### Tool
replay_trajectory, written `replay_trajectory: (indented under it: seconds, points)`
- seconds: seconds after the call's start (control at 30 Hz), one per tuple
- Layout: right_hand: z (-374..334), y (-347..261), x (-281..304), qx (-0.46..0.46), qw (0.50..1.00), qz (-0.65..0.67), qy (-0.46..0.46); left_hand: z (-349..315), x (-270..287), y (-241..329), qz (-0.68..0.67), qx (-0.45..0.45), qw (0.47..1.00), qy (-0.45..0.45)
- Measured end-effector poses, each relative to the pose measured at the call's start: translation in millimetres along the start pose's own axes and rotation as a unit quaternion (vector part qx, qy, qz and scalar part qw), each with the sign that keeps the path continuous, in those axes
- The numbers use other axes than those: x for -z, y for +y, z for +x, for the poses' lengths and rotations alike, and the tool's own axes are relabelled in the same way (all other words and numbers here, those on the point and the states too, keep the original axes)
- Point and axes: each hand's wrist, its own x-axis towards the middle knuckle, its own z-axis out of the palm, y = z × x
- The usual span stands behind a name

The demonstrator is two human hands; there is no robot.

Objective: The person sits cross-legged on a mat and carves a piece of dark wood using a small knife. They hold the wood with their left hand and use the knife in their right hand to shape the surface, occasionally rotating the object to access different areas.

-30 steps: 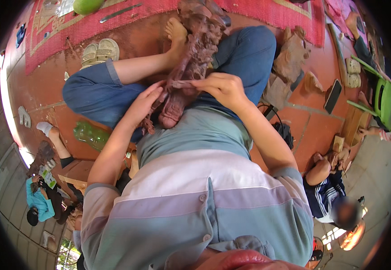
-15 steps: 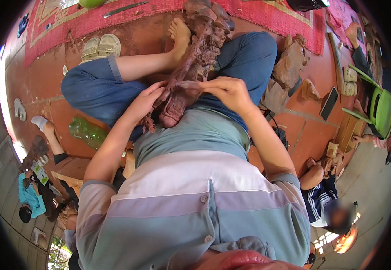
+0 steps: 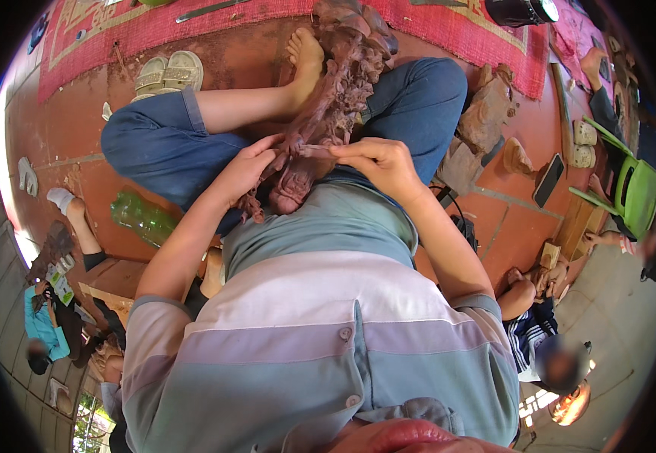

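A long, reddish-brown wood carving [image 3: 343,83] with knobbly, pierced relief lies across my lap, its rounded near end against my shirt. My left hand [image 3: 251,170] grips the carving's left side near that end, its fingertips partly hidden among the carved parts. Between the thumb and fingers of my right hand [image 3: 382,162] is a thin, dull brownish strip [image 3: 316,152], perhaps folded sandpaper. The strip's far end touches the carving close to my left fingers.
Pale sandals [image 3: 168,73] and a green plastic bottle [image 3: 143,217] are to the left. On the right are rough wood pieces [image 3: 486,113], a phone [image 3: 549,180] and a green chair [image 3: 637,196]. A red mat [image 3: 448,34] spans the far side. Other people sit at both sides.
The strip in my right hand has shifted slightly against the carving, and the right hand has moved a little nearer me. My left hand keeps its grip.
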Motion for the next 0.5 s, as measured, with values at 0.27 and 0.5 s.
replay_trajectory:
  seconds: [0.27, 0.5]
  points:
    - [-12, 1, 55, -0.137, 0.984, 0.104, 0.042, -4, 2, 9, -0.042, 0.048, 0.998, -0.011]
    - [12, -16, 0, 0.038, 0.997, -0.063, -0.020, -2, 1, 8, 0.024, 0.006, 1.000, -0.007]
